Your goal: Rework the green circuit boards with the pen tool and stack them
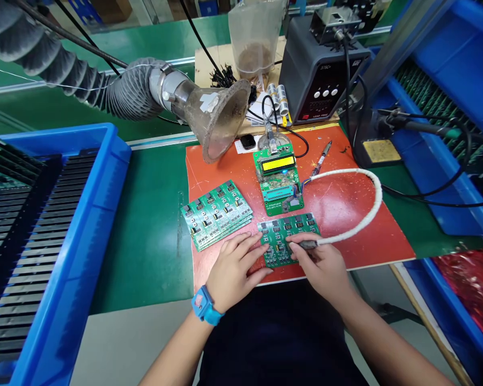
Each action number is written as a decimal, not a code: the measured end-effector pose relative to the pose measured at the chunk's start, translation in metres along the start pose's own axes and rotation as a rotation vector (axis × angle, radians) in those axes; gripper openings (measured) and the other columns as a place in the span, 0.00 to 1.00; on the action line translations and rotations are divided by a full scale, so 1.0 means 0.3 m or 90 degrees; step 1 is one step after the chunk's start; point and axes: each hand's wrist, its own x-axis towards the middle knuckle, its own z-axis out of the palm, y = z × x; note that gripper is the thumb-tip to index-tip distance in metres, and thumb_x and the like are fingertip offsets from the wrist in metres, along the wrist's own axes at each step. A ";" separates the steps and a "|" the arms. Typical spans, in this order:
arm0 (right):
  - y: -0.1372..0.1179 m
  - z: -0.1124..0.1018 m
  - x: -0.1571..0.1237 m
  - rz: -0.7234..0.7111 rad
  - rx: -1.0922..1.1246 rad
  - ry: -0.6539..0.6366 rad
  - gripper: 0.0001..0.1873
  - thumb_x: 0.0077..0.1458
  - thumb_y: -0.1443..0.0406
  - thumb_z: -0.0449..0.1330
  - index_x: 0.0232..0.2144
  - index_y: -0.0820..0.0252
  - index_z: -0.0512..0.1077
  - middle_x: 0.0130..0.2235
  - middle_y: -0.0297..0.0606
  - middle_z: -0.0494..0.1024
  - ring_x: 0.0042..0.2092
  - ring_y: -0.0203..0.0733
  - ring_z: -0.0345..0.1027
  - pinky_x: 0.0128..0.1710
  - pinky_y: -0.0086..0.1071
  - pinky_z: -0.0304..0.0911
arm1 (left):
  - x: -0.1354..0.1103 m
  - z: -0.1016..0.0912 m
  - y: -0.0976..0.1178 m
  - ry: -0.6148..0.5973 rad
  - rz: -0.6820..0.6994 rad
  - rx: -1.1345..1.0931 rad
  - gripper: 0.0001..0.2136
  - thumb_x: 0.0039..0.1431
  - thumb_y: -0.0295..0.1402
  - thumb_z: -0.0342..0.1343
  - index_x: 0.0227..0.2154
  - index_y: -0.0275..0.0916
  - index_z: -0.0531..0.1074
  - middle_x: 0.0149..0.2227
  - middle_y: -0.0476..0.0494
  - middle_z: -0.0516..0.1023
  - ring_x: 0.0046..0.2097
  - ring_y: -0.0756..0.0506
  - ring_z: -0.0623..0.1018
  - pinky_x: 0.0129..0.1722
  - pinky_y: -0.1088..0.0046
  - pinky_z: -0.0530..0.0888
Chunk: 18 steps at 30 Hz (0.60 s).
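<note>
On the near edge of the red mat [346, 209], the left hand [234, 266] lies flat, fingers spread, on the green board panel [290, 228], while the right hand [325, 268] pinches a white-cabled probe [307, 244] against it, a board stack [216, 214] just left

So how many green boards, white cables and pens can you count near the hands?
Green board panel under the left hand: 1
Stack of green panels, sheets too close to count: 1
Green board with yellow screen: 1
White cable, end held in the right hand: 1
Pen-like tool: 1
Total: 5
</note>
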 end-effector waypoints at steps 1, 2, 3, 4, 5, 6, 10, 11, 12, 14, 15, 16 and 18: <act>0.002 0.002 0.000 -0.004 -0.008 -0.001 0.07 0.61 0.61 0.58 0.37 0.58 0.73 0.37 0.39 0.79 0.31 0.39 0.75 0.31 0.31 0.71 | 0.000 0.000 0.000 0.001 0.000 -0.001 0.21 0.58 0.40 0.60 0.53 0.41 0.70 0.57 0.40 0.72 0.58 0.37 0.68 0.55 0.52 0.71; 0.004 0.003 0.000 -0.007 -0.014 -0.001 0.07 0.61 0.61 0.58 0.37 0.58 0.73 0.37 0.39 0.79 0.31 0.39 0.75 0.31 0.31 0.71 | 0.000 -0.001 0.001 0.001 0.001 -0.002 0.21 0.58 0.40 0.60 0.53 0.41 0.70 0.57 0.39 0.72 0.58 0.37 0.68 0.55 0.52 0.71; 0.004 0.002 0.000 -0.011 -0.019 -0.004 0.07 0.61 0.61 0.57 0.37 0.58 0.73 0.37 0.39 0.79 0.32 0.39 0.75 0.32 0.31 0.71 | 0.000 -0.001 0.001 0.002 0.001 -0.002 0.21 0.58 0.40 0.60 0.53 0.41 0.70 0.57 0.39 0.72 0.58 0.37 0.68 0.55 0.52 0.71; 0.004 0.001 0.001 -0.015 -0.025 -0.007 0.07 0.61 0.62 0.57 0.37 0.58 0.73 0.37 0.39 0.79 0.32 0.39 0.75 0.32 0.31 0.71 | 0.000 -0.001 0.001 0.002 0.001 -0.001 0.21 0.58 0.40 0.60 0.53 0.41 0.70 0.57 0.39 0.72 0.57 0.37 0.68 0.55 0.52 0.71; 0.002 0.000 0.001 -0.018 -0.032 -0.009 0.07 0.61 0.62 0.57 0.37 0.58 0.73 0.37 0.39 0.79 0.32 0.39 0.75 0.32 0.31 0.71 | 0.000 -0.001 0.001 0.002 0.001 0.000 0.21 0.58 0.40 0.60 0.53 0.41 0.70 0.57 0.39 0.72 0.57 0.37 0.68 0.55 0.52 0.71; 0.000 -0.001 0.002 -0.019 -0.039 -0.012 0.07 0.61 0.62 0.57 0.37 0.58 0.73 0.37 0.39 0.79 0.32 0.39 0.75 0.32 0.31 0.71 | 0.001 0.000 0.001 0.001 0.002 0.001 0.21 0.58 0.40 0.60 0.53 0.41 0.70 0.57 0.39 0.72 0.57 0.37 0.68 0.55 0.52 0.71; -0.012 0.001 0.008 -0.023 -0.057 -0.024 0.06 0.61 0.62 0.57 0.37 0.58 0.73 0.37 0.38 0.79 0.29 0.37 0.73 0.30 0.30 0.70 | 0.000 0.001 0.001 0.001 0.006 0.004 0.21 0.59 0.40 0.60 0.53 0.41 0.70 0.57 0.40 0.72 0.58 0.37 0.68 0.55 0.52 0.71; -0.014 0.003 0.009 -0.028 -0.063 -0.024 0.06 0.60 0.63 0.57 0.37 0.58 0.73 0.37 0.38 0.79 0.29 0.37 0.73 0.30 0.29 0.69 | -0.001 0.002 0.000 0.001 0.005 0.005 0.21 0.59 0.40 0.60 0.53 0.41 0.69 0.57 0.40 0.72 0.58 0.37 0.68 0.54 0.52 0.71; -0.015 0.005 0.011 -0.033 -0.069 -0.021 0.06 0.60 0.63 0.57 0.36 0.59 0.73 0.36 0.38 0.79 0.29 0.37 0.73 0.29 0.29 0.69 | -0.002 0.002 0.000 0.001 0.005 0.005 0.21 0.59 0.40 0.60 0.53 0.41 0.69 0.57 0.40 0.72 0.57 0.37 0.68 0.54 0.52 0.71; -0.015 0.009 0.015 -0.046 -0.081 -0.013 0.06 0.59 0.63 0.58 0.35 0.59 0.73 0.35 0.38 0.80 0.29 0.38 0.73 0.28 0.29 0.68 | -0.005 0.001 -0.001 0.000 0.003 0.006 0.21 0.59 0.40 0.60 0.54 0.42 0.69 0.57 0.40 0.72 0.58 0.37 0.68 0.54 0.52 0.71; -0.013 0.010 0.016 -0.051 -0.086 -0.006 0.05 0.59 0.64 0.58 0.35 0.59 0.73 0.35 0.38 0.80 0.28 0.37 0.73 0.27 0.28 0.68 | -0.006 0.001 -0.001 0.000 0.002 0.006 0.21 0.59 0.41 0.60 0.54 0.42 0.69 0.57 0.40 0.71 0.58 0.37 0.68 0.54 0.52 0.72; -0.012 0.012 0.018 -0.055 -0.089 0.000 0.05 0.58 0.64 0.58 0.34 0.59 0.73 0.34 0.37 0.80 0.28 0.37 0.72 0.27 0.28 0.68 | -0.007 0.000 -0.001 0.000 0.003 0.006 0.21 0.59 0.41 0.60 0.54 0.42 0.69 0.58 0.40 0.71 0.58 0.37 0.68 0.54 0.52 0.72; -0.009 0.015 0.019 -0.056 -0.095 0.010 0.05 0.58 0.65 0.58 0.33 0.59 0.73 0.32 0.36 0.80 0.26 0.36 0.71 0.26 0.27 0.67 | -0.007 -0.001 -0.001 0.000 0.004 0.005 0.21 0.59 0.41 0.60 0.53 0.41 0.69 0.58 0.40 0.71 0.58 0.37 0.68 0.54 0.52 0.72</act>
